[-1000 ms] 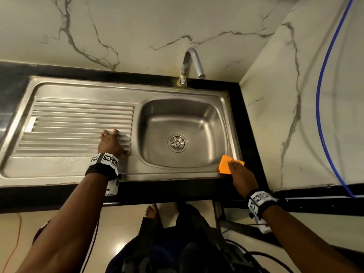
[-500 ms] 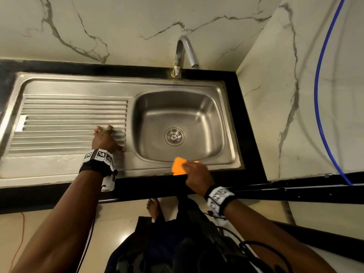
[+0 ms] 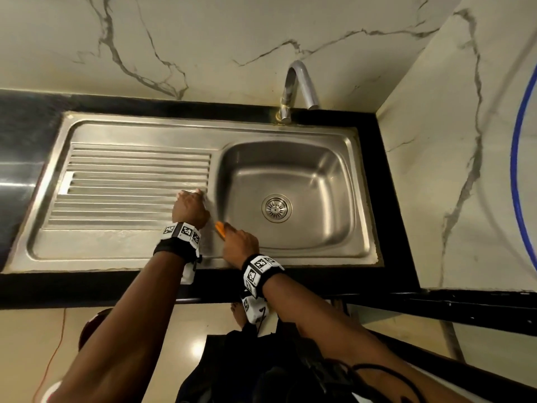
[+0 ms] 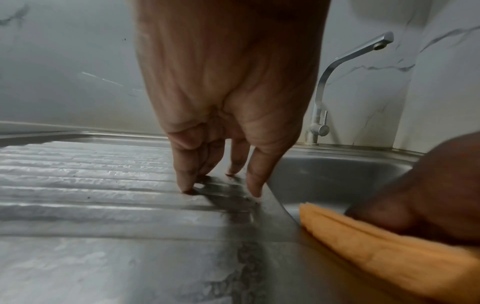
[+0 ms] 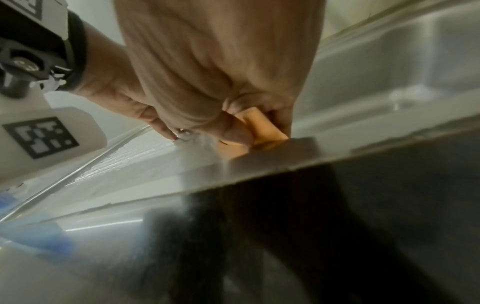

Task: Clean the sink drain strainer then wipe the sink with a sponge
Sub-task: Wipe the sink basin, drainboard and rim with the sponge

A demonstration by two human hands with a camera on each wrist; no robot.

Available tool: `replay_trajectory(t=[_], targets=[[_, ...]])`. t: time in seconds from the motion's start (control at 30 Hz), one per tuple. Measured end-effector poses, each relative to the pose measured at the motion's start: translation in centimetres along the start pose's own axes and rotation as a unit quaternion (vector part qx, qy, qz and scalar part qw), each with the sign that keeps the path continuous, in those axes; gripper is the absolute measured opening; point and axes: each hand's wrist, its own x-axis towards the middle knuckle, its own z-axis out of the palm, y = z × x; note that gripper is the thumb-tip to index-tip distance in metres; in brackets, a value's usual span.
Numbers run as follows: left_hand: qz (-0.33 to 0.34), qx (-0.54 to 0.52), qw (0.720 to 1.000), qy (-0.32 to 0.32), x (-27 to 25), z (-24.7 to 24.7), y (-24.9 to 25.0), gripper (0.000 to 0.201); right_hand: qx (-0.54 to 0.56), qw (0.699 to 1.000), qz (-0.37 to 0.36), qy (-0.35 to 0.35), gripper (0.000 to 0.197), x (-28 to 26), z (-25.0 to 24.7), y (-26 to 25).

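Note:
A steel sink (image 3: pixel 360 199) with a ribbed drainboard (image 3: pixel 130 181) fills the counter. The round drain strainer (image 3: pixel 276 208) sits in the basin floor. My right hand (image 3: pixel 239 241) grips an orange sponge (image 3: pixel 220 229) (image 4: pixel 376 242) (image 5: pixel 262 127) and presses it on the sink's front rim at the basin's near left corner. My left hand (image 3: pixel 190 206) rests on the drainboard's right end, its straight fingertips (image 4: pixel 185 185) touching the ribs just left of the sponge.
A curved chrome tap (image 3: pixel 296 88) stands behind the basin by the marble wall. A black counter edge (image 3: pixel 398 199) frames the sink, and a marble side wall rises on the right with a blue hose (image 3: pixel 515 158). My feet and a dark bag lie below.
My right hand has slid the sponge leftward along the front rim, from the basin's near right corner to its near left corner. The left hand stays on the drainboard.

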Motion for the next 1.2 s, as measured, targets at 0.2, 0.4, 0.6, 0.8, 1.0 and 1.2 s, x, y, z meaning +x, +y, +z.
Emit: replay_trajectory(t=[0.2, 0.4, 0.6, 0.8, 1.0, 1.2], targets=[[-0.010, -0.002, 1.000, -0.019, -0.9, 1.1, 0.3, 0.065, -0.069, 0.998, -0.001, 0.000, 0.039, 1.9, 0.6, -0.6], [0.011, -0.007, 1.000, 0.003, -0.6, 0.9, -0.7, 0.052, -0.181, 0.977, -0.114, -0.023, 0.037, -1.1, -0.1, 6.5], [0.005, -0.007, 1.000, 0.004, -0.2, 1.4, -0.8, 0.055, -0.080, 0.989, -0.061, -0.106, 0.042, -4.7, -6.1, 18.6], [-0.003, 0.014, 1.000, -0.012, 0.3, 1.9, -0.5, 0.068, -0.246, 0.957, 0.001, -0.152, 0.042, -6.2, -14.2, 24.4], [0.000, 0.022, 1.000, -0.012, 0.1, 1.9, -0.7, 0.071, -0.386, 0.916, 0.000, -0.111, 0.060, -4.7, -13.7, 24.3], [-0.004, 0.019, 0.999, -0.027, 0.0, 1.5, -0.5, 0.077, -0.418, 0.896, 0.007, -0.149, 0.034, -4.5, -12.8, 22.7]])
